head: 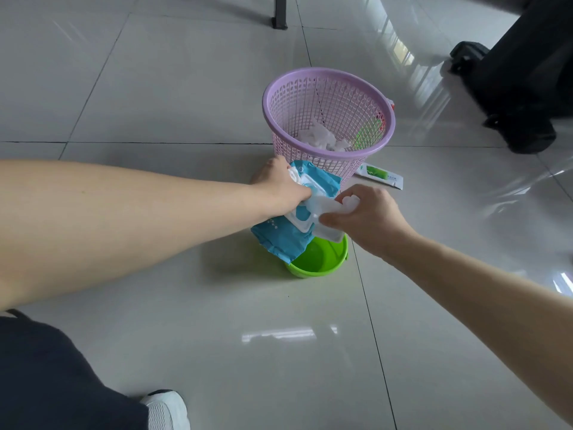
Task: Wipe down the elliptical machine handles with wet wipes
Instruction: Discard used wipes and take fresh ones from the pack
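Head view looks down at the shiny tiled floor (186, 88), and both my bare arms reach out in front of me. My left hand (279, 189) grips the blue wipes pack (279, 240) from the left side, with my fingers curled tight round its top part. A bit of white wipe (294, 175) pokes out by those fingers. My right hand (366, 212) pinches the white lid (324, 207) of the pack between thumb and fingers, and the lid is flipped open toward my right. There is something small and white at my right fingertips, but I cannot tell if it is a wipe or just part of the lid. The pack is tilted and sits over the green bowl (313, 271), with its low corner covering part of the bowl's rim. I cannot tell if they touch. Just behind the pack stands a purple basket (341, 100) full of little holes. Crumpled white wipes (322, 139) lie at the bottom of it. A green and white packet (383, 176) lies flat on the floor, right beside the basket. A black machine base (521, 88) stands far off on the right, and a black post (280, 13) is at the top. Down in the left corner I see my dark trouser leg (62, 383) and my white shoe (167, 411).
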`<state>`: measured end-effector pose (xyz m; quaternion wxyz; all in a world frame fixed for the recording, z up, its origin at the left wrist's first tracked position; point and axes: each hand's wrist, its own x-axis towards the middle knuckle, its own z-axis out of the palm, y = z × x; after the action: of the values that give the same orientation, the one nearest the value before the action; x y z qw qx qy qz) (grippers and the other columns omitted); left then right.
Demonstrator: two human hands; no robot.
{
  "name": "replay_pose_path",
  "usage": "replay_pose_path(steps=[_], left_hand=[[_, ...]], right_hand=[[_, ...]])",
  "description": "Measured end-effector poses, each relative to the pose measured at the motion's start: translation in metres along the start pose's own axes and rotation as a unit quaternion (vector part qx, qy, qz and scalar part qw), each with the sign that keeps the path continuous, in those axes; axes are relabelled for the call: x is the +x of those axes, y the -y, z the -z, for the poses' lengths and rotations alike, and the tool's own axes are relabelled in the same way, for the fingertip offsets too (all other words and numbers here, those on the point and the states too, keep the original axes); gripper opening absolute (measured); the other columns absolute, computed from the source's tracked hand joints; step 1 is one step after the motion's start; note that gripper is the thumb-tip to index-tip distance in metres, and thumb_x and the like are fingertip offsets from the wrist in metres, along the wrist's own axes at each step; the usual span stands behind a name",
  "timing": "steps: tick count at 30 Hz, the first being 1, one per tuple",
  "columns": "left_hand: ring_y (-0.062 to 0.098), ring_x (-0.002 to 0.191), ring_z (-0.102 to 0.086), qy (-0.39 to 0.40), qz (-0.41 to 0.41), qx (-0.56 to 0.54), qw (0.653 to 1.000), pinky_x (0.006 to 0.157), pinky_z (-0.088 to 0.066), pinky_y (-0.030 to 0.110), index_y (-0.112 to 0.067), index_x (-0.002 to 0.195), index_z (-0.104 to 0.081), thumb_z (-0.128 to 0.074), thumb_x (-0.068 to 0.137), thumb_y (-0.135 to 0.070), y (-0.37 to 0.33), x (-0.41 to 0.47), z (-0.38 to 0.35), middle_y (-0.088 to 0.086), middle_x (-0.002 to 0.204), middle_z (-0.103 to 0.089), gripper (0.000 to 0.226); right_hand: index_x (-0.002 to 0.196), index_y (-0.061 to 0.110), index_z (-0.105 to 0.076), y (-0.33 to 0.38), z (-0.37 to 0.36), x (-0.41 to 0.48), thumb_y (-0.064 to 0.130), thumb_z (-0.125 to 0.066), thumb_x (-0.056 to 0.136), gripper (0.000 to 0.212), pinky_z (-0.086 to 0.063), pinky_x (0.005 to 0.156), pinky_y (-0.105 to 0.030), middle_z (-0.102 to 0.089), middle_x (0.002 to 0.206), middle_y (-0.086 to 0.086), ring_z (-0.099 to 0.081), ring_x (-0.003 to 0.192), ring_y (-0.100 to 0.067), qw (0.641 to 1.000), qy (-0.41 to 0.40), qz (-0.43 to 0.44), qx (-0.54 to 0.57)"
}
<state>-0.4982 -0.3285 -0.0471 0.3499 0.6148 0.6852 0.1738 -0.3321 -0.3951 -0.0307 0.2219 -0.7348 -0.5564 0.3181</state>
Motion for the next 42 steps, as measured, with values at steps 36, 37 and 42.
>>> replay_pose_path(steps=[36,37,42], left_hand=[[0.015,0.073,-0.054,0.056,-0.020,-0.128,0.990,0.058,-0.037,0.027,-0.024,0.085,-0.053,-0.059,0.088,-0.022,-0.013,-0.013,-0.001,-0.002,0.083,-0.059,0.007],[0.015,0.072,-0.053,0.055,-0.019,-0.127,0.990,0.058,-0.038,0.027,-0.023,0.087,-0.053,-0.059,0.088,-0.022,-0.012,-0.013,-0.002,-0.002,0.083,-0.058,0.006],[0.016,0.069,-0.048,0.057,-0.008,-0.129,0.990,0.057,-0.035,0.027,-0.020,0.077,-0.048,-0.057,0.089,-0.016,-0.010,-0.013,-0.004,0.000,0.078,-0.053,0.016]], right_hand=[[0.113,0.016,-0.066,0.008,-0.011,-0.003,0.001,-0.058,0.089,0.029,-0.044,0.042,-0.019,-0.057,0.081,-0.004,-0.053,0.061,-0.018,0.990,0.089,-0.011,0.106],[0.114,0.016,-0.066,0.008,-0.013,-0.002,-0.001,-0.058,0.089,0.032,-0.042,0.040,-0.018,-0.057,0.082,-0.005,-0.052,0.060,-0.018,0.988,0.104,-0.027,0.111],[0.091,0.007,-0.060,0.009,-0.030,0.004,-0.011,-0.049,0.088,0.022,-0.024,0.051,-0.029,-0.045,0.068,-0.010,-0.036,0.052,-0.020,0.946,0.170,-0.104,0.257]])
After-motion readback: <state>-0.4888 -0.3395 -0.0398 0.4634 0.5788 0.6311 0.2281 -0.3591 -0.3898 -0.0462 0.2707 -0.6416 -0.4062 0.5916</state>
